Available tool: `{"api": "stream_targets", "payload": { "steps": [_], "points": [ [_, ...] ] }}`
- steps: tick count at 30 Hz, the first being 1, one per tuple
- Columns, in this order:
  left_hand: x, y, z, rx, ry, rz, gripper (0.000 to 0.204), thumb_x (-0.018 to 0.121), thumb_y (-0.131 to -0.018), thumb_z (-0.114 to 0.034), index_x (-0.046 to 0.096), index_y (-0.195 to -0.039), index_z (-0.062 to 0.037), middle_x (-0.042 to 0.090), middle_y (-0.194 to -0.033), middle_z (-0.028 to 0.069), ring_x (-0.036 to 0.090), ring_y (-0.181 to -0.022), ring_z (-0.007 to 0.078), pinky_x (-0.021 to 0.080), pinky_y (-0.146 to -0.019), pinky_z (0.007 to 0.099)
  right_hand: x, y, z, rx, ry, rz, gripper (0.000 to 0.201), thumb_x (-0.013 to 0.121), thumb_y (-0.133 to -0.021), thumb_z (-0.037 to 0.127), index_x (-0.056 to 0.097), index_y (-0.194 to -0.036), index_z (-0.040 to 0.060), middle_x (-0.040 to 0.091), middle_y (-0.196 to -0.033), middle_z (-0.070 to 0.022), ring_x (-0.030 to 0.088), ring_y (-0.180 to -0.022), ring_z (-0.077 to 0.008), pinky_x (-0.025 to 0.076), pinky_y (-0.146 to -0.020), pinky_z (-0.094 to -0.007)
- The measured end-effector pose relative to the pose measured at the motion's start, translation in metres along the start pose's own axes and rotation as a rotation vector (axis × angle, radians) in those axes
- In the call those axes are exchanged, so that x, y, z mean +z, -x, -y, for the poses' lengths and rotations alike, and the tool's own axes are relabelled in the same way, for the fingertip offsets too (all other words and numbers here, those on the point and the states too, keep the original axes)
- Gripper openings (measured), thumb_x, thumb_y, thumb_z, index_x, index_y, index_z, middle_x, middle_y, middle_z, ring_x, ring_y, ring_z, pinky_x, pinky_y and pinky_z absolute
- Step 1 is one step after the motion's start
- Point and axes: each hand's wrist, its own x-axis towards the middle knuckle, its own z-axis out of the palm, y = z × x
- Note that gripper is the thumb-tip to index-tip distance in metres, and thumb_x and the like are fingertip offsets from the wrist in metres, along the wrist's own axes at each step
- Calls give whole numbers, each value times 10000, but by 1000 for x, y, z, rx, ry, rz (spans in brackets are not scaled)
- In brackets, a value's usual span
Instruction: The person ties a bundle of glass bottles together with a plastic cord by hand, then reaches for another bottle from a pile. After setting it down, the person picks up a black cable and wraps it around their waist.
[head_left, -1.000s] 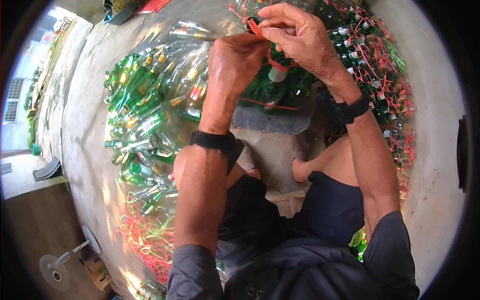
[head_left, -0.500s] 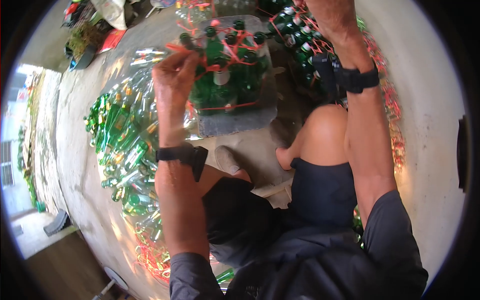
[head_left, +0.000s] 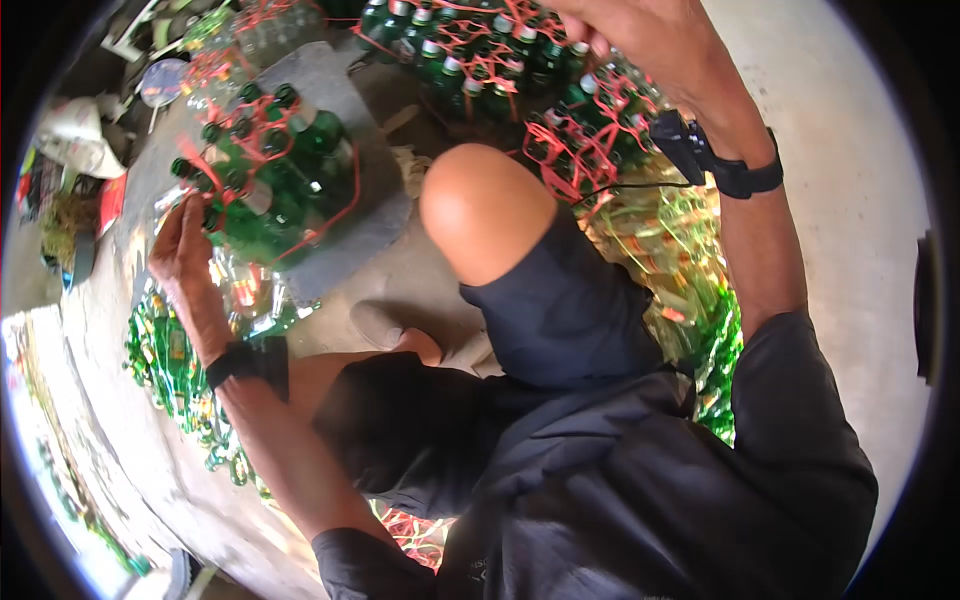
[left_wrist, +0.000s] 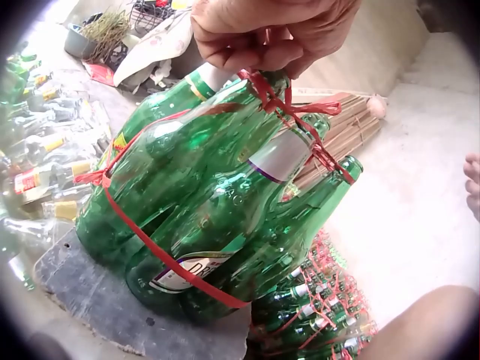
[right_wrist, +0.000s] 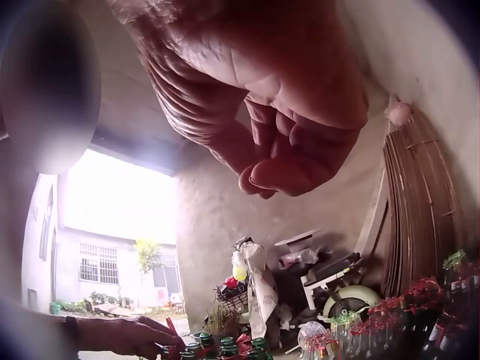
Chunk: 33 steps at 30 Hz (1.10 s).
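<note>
A bundle of green glass bottles [head_left: 320, 130], bound with red plastic twine [left_wrist: 176, 266], stands on a dark slab [left_wrist: 67, 292]. My left hand [head_left: 185, 265] is at the necks on the bundle's near left side. Its fingers pinch the red twine over one bottle mouth, and a loose end of twine sticks up by them. In the left wrist view, the knuckles [left_wrist: 277, 30] partly cover that mouth. My right hand [head_left: 650, 45] is raised away from the bundle, at the upper right. In the right wrist view, its curled fingers [right_wrist: 292, 176] meet the thumb, and nothing shows between them.
More green bottles tied in red twine [head_left: 480, 60] stand beyond my knee. Loose bottles [head_left: 165, 350] lie on the floor to the left. Clear bottles netted with green twine [head_left: 660, 240] are at the right, near the wall [head_left: 800, 120]. A wheeled vehicle [right_wrist: 345, 296] stands farther off.
The head view has swung right, so the bundle shows farther left. My hands, together at the twine a second ago, have parted; the right has moved off to the right.
</note>
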Motion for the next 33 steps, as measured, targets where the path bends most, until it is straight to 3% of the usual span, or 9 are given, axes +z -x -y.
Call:
{"api": "stream_targets", "payload": {
  "steps": [5, 8, 11, 12, 18, 23, 25, 31, 33],
  "points": [
    [4, 10, -6, 72, -41, 38, 315, 773, -989, -217, 781, -1227, -10, 649, -779, -75, 307, -582, -3, 202, -531, 216, -33, 70, -15, 197, -8, 44, 221, 680, -1043, 93, 690, -1239, -8, 729, -1057, -85, 679, -800, -85, 549, -623, -198],
    [-1, 5, 0, 50, -24, 55, 343, 768, -991, -227, 771, -1245, 3, 655, -780, -65, 318, -596, 5, 207, -540, 214, -45, 110, -31, 320, 154, 18, 279, 664, -1035, 164, 690, -1290, 54, 751, -1095, -12, 562, -706, -25, 447, -595, -195],
    [-3, 5, 0, 17, -85, 20, 369, 765, -992, -235, 760, -1260, 18, 686, -835, -46, 326, -608, 13, 224, -546, 212, -55, 140, -23, 409, 65, -25, 254, 726, -996, 184, 731, -1212, 51, 743, -927, 22, 628, -741, -52, 505, -621, -233],
    [-2, 6, 0, 27, -71, 18, 339, 774, -993, -236, 773, -1240, -4, 721, -887, -43, 337, -592, 4, 243, -534, 205, -61, 152, -29, 438, 120, 8, 303, 696, -1032, 227, 693, -1279, 52, 709, -948, 27, 572, -710, -47, 443, -592, -224],
    [-13, -16, 22, 39, -68, 19, 341, 780, -999, -262, 777, -1238, -19, 768, -965, -20, 364, -580, 0, 280, -529, 201, -87, 237, -96, 631, 70, 11, 211, 679, -1042, 185, 695, -1173, 20, 674, -921, 12, 578, -756, -52, 468, -638, -243],
    [-7, -12, 20, 50, -30, 15, 344, 789, -990, -240, 771, -1237, -1, 778, -977, 6, 364, -564, 4, 280, -520, 199, -77, 331, -153, 933, 239, 158, 120, 697, -978, 131, 730, -1048, 40, 748, -986, -51, 698, -898, -172, 561, -796, -354],
    [-6, -9, 17, 60, -14, 14, 344, 801, -979, -218, 768, -1231, 13, 781, -976, 21, 366, -551, 4, 282, -514, 195, -71, 388, -188, 999, 268, 224, 162, 725, -935, 134, 732, -1081, 64, 731, -913, -73, 696, -813, -145, 562, -663, -314],
    [-9, 4, 3, 34, -74, 3, 366, 783, -988, -267, 771, -1234, 4, 763, -962, 2, 371, -596, 18, 294, -548, 208, -43, 500, -234, 1089, 438, 508, 234, 793, -840, 260, 748, -984, 81, 769, -915, -155, 757, -886, -299, 591, -800, -414],
    [-9, 5, 2, 20, -119, -32, 367, 773, -991, -275, 772, -1234, 1, 762, -997, 15, 377, -613, 25, 305, -567, 214, -34, 514, -243, 1073, 430, 486, 223, 759, -834, 225, 736, -1004, 82, 769, -937, -166, 753, -933, -349, 589, -832, -446]
  ]
}}
